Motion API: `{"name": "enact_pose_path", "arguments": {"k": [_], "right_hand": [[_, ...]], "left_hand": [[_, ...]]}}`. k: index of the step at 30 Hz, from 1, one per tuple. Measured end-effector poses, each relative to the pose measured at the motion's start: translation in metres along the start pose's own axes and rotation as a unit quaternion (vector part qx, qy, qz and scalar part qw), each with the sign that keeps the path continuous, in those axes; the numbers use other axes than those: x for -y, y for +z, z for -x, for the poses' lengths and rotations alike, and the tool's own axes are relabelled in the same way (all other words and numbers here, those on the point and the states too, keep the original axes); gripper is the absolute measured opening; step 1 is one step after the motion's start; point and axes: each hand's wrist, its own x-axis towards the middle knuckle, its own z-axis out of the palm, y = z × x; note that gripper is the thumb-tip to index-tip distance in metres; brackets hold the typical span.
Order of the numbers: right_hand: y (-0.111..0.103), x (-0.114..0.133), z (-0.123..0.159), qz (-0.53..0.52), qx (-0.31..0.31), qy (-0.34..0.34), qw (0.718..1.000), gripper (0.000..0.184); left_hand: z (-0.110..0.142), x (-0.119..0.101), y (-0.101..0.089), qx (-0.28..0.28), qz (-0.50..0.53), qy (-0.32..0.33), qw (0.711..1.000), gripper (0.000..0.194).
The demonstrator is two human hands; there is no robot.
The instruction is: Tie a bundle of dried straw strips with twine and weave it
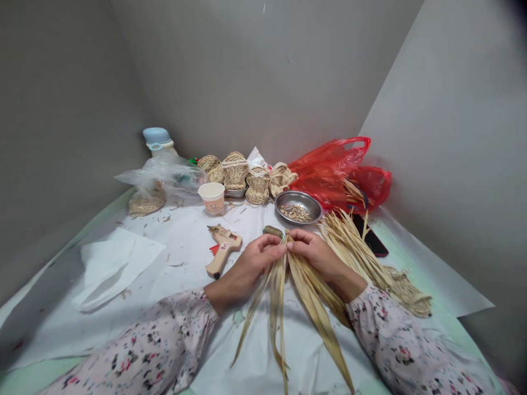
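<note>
My left hand [253, 262] and my right hand [315, 250] meet at the middle of the table, both pinching the top of a bundle of dried straw leaves [300, 299] that fans out toward me. A small green-brown roll [273, 231] sticks out just above my fingertips, where the leaves are gathered. Both hands have their fingers closed on the leaves. A glue gun [221, 249] lies just left of my left hand.
A steel bowl [298, 207] of scraps, a paper cup [212, 197] and several small woven baskets [247, 176] stand at the back. A red plastic bag [333, 170] and loose straw [362, 252] lie right, over a dark phone [373, 240]. White paper [111, 263] lies left.
</note>
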Motion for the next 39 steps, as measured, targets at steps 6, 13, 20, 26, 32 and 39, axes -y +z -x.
{"name": "enact_pose_path", "arguments": {"k": [6, 13, 20, 26, 32, 39], "right_hand": [[-0.001, 0.000, 0.001, 0.029, 0.023, -0.008, 0.999, 0.012], [-0.004, 0.003, 0.001, 0.030, 0.043, -0.017, 0.998, 0.029], [0.002, 0.002, 0.000, 0.077, 0.024, -0.041, 0.996, 0.029], [0.007, 0.005, 0.001, 0.094, 0.002, -0.045, 0.995, 0.025], [0.009, 0.005, 0.001, 0.100, -0.005, -0.039, 0.994, 0.028], [0.013, 0.001, 0.000, 0.133, -0.013, -0.084, 0.987, 0.025]], "left_hand": [[-0.001, 0.001, 0.000, 0.032, -0.017, -0.025, 0.999, 0.025], [-0.003, 0.003, -0.007, 0.009, -0.030, -0.069, 0.997, 0.023], [-0.004, 0.005, -0.004, 0.002, -0.041, -0.041, 0.998, 0.032], [-0.007, 0.008, -0.006, 0.000, -0.057, -0.037, 0.998, 0.025], [-0.006, 0.004, -0.004, 0.017, -0.024, -0.063, 0.998, 0.019], [-0.007, 0.002, -0.004, 0.001, -0.044, -0.078, 0.996, 0.022]]}}
